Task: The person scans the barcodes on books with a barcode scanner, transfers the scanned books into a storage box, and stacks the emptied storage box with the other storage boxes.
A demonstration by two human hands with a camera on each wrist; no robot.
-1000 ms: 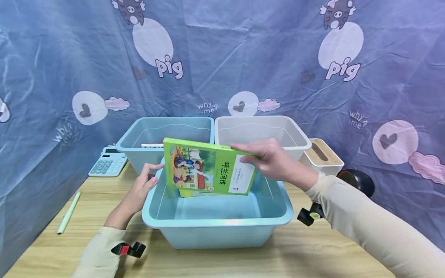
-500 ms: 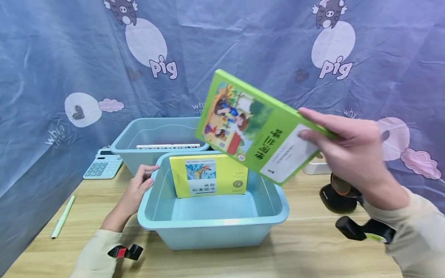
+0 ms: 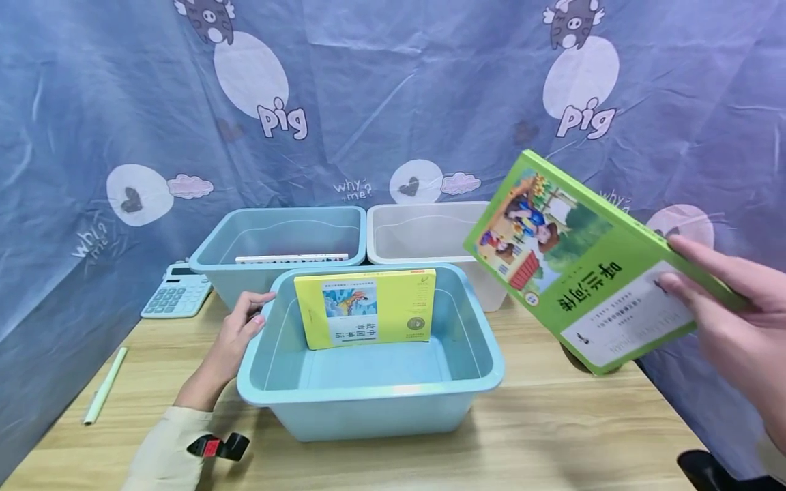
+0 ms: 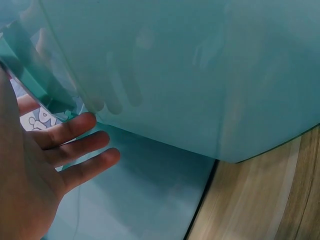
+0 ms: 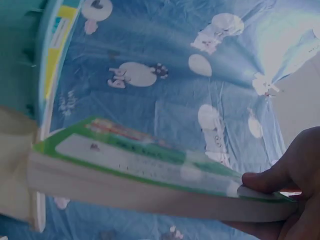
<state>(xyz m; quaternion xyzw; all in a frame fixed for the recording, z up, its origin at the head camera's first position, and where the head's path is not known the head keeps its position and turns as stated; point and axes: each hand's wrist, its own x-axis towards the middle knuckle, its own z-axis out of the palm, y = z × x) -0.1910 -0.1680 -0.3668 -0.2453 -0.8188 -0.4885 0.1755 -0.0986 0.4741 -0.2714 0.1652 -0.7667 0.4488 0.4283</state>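
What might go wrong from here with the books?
The right hand pinches the green book near one end, so it might tilt or slip. The yellow book stands on edge inside the front blue bin; if the left hand, touching that bin, nudges it, the book may topple.

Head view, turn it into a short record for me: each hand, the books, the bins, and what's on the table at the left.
Right hand: grips green book by one end
Green book: held tilted, right of front blue bin
Left hand: at front blue bin's left rim
Yellow book: on edge inside front blue bin
Back bins: blue bin left, white bin right
Table left: calculator, light green pen
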